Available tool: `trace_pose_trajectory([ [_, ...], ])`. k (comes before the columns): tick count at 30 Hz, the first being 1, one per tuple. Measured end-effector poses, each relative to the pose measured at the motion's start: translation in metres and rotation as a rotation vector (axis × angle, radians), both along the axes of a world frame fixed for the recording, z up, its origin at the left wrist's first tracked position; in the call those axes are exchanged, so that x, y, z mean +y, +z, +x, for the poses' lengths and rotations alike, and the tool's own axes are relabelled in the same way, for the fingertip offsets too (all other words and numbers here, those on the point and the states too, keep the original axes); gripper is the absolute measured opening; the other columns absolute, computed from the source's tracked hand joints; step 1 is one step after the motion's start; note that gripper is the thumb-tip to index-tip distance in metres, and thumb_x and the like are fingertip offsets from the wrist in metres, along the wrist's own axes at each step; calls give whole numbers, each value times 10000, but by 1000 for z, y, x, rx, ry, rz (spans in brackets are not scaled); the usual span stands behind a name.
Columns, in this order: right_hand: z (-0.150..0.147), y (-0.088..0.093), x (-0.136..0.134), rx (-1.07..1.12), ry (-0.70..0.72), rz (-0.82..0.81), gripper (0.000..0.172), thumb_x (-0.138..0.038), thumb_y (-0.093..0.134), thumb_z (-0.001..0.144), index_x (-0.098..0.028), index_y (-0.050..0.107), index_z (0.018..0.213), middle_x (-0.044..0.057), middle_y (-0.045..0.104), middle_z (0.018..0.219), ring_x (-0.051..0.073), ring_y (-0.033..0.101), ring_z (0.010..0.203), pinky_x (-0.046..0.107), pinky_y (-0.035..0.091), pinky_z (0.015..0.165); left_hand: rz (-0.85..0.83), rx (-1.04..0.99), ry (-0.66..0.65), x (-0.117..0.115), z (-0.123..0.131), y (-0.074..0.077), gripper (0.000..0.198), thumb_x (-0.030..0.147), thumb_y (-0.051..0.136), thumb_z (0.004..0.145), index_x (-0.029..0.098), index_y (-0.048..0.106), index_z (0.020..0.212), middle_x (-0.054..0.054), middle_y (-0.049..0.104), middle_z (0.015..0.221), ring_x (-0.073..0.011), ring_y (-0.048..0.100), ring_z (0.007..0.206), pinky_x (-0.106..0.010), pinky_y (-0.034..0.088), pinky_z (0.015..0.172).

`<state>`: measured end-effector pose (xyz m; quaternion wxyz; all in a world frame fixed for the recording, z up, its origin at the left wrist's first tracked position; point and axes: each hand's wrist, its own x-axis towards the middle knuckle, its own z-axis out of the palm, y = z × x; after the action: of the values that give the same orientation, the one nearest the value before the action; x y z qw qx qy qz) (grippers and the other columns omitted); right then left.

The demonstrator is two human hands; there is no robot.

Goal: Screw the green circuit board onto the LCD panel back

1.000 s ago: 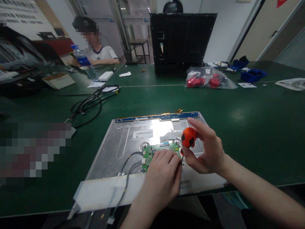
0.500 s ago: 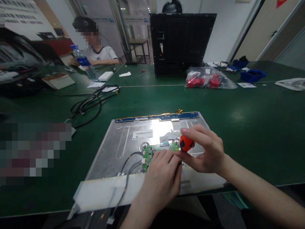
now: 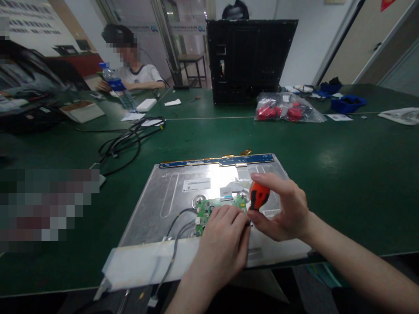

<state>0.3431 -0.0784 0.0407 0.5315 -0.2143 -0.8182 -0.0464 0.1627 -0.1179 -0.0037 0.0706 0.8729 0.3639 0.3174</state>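
our right hand (image 3: 285, 213) holds the orange screwdriver (image 3: 259, 196) upright, fingers wrapped round its handle, tip down by the green board (image 3: 205, 210) on the metal panel (image 3: 170, 198). our left hand (image 3: 222, 248) rests on the board beside the tip, fingers curled; we cannot tell if they pinch anything. the panel lies on the green worktop (image 3: 343, 183).

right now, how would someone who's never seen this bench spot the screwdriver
On the green table lies a silver metal panel, nearest the camera. Beside its small green circuit board, the right hand holds the screwdriver upright. Its stubby orange-and-black handle is the only bright orange thing on the panel.
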Motion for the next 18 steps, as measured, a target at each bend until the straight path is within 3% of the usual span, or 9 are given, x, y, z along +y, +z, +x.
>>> trace_pose_trajectory([
  [4,-1,-2,3,7,-36,34,577,-325,684,997,-179,492,1521,3,716,827,159,630,625,265,537,516,10,-7,8,0,1,0,139,69,554,921,188,610,966,-88,702,934,-279,647,874,-409,530,765],
  [9,-1,-1,1,-12,-85,37,537,-233,624,995,-172,501,1515,-7,700,778,156,604,575,270,488,454,-36,4,-3,-1,0,1,121,81,569,923,187,615,958,-92,711,954,-287,655,881,-420,533,771],
  [18,0,-3,0,57,54,-25,681,-131,557,881,-140,423,1548,-10,695,806,180,625,584,289,550,489,-76,30,-5,0,-1,1,113,90,558,924,189,610,937,-73,693,920,-283,645,874,-430,532,773],
])
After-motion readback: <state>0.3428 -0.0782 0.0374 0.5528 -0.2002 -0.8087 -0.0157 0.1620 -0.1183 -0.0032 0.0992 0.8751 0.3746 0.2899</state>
